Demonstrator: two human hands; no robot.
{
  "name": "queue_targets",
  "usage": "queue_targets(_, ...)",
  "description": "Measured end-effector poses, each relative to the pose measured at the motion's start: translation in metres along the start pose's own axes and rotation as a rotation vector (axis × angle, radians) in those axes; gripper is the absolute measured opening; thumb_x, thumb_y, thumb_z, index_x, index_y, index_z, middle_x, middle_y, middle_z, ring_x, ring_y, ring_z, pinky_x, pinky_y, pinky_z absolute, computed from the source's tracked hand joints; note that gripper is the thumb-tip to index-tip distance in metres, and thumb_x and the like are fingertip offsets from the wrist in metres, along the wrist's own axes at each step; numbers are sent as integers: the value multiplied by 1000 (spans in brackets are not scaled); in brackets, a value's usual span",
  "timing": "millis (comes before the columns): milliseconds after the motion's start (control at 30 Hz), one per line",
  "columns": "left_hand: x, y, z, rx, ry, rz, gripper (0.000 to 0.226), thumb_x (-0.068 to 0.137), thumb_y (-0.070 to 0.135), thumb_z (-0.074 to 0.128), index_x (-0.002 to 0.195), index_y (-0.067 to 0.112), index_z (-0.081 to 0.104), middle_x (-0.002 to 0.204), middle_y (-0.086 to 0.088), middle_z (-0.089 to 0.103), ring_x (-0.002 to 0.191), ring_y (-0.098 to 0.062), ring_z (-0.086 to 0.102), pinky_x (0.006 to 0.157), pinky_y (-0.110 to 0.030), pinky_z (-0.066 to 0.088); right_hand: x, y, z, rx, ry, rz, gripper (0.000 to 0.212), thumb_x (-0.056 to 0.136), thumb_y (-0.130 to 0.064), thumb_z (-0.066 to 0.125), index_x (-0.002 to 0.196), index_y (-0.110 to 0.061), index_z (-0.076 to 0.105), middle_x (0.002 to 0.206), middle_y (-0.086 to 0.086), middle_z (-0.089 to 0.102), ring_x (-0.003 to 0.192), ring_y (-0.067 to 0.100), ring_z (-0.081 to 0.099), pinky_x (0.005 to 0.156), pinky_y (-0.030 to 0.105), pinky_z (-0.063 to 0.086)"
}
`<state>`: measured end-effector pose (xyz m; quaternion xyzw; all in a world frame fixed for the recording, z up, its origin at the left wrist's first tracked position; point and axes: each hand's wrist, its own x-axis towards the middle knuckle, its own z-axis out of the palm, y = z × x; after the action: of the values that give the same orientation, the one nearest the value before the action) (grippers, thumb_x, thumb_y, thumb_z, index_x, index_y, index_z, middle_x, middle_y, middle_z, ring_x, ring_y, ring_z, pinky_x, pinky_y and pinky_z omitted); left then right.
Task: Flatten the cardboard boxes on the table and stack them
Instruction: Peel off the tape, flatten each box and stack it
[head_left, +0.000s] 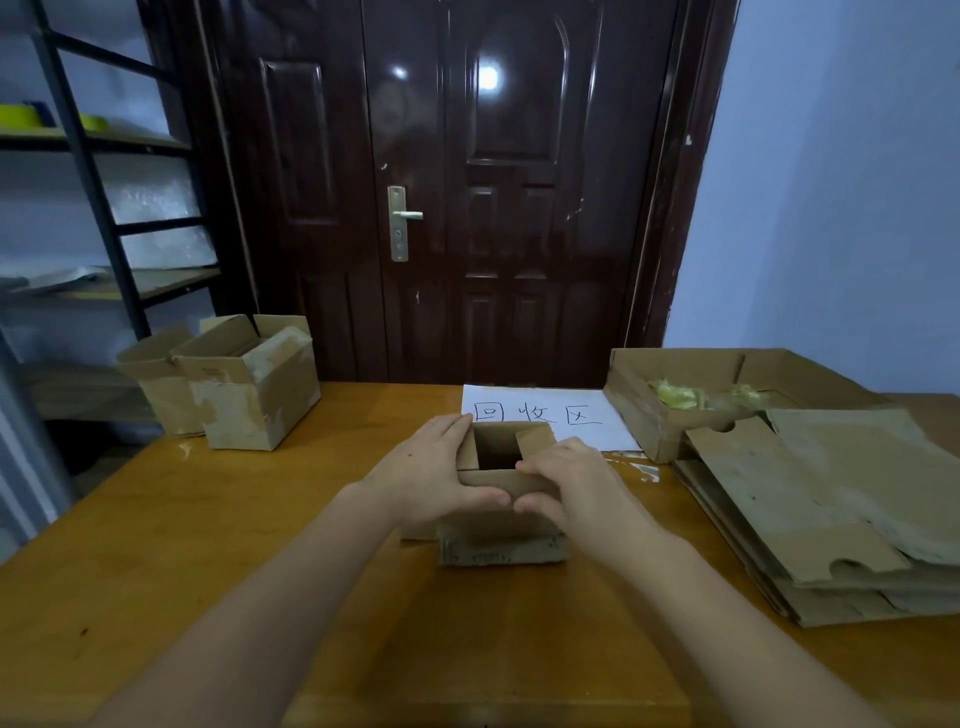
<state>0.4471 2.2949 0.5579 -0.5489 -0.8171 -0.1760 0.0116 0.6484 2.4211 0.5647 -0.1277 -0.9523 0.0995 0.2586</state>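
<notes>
Both hands, left (431, 473) and right (576, 488), grip the small open box (501, 514), nothing visible inside; yellow scraps (675, 397) fill the tray box (644, 415).

A wooden table (218, 519) with an orange-brown top carries cardboard throughout. Two open boxes (228, 384) stand touching at its far left corner. A small open box (501, 499) sits at the centre, just in front of a white sheet of paper (550, 415) with handwritten characters at the far edge. A shallow open carton (675, 384) occupies the far right corner, with a stack of flattened cardboard (831, 514) along the right edge.
</notes>
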Motion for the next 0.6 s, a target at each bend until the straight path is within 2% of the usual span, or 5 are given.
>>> queue_targets(100, 2, -2, 2, 42, 2, 22, 132, 58, 104, 50, 161, 27, 20, 158, 9, 34, 139, -12, 34, 110, -36, 40, 20, 4, -9, -23, -121, 0, 68, 82, -50, 77, 143, -28, 54, 145, -9, 52, 134, 9, 35, 116, 39, 33)
queue_targets(233, 2, -4, 3, 38, 6, 57, 126, 59, 96, 60, 158, 26, 25, 151, 11, 39, 131, -9, 36, 108, -33, 43, 41, 12, -10, 61, -362, 102, 116, 72, -54, 84, 161, -31, 12, 168, -11, 5, 154, 13, -1, 125, 43, 13)
queue_targets(433, 1, -1, -3, 98, 8, 92, 123, 66, 99, 51, 161, 25, 22, 163, 6, 30, 146, -15, 29, 119, -39, 31, 42, 25, 7, 22, -453, 95, 119, 77, -64, 74, 161, -26, -1, 168, -12, -9, 152, 9, -14, 124, 40, 8)
queue_targets(533, -4, 4, -8, 234, 51, 258, 100, 83, 90, 42, 159, 26, 30, 166, 3, 30, 153, -16, 22, 124, -35, 11, 42, 25, 8, -11, -460, 83, 120, 79, -66, 72, 161, -24, -5, 168, -10, -10, 152, 10, -15, 124, 39, 6)
queue_targets(600, -8, 7, -11, 319, 77, 397, 77, 94, 78, 37, 150, 25, 46, 158, 2, 45, 149, -16, 32, 125, -34, 9, 43, 25, 8, -18, -469, 86, 121, 79, -66, 71, 161, -23, -6, 168, -9, -12, 152, 10, -15, 125, 38, 6)
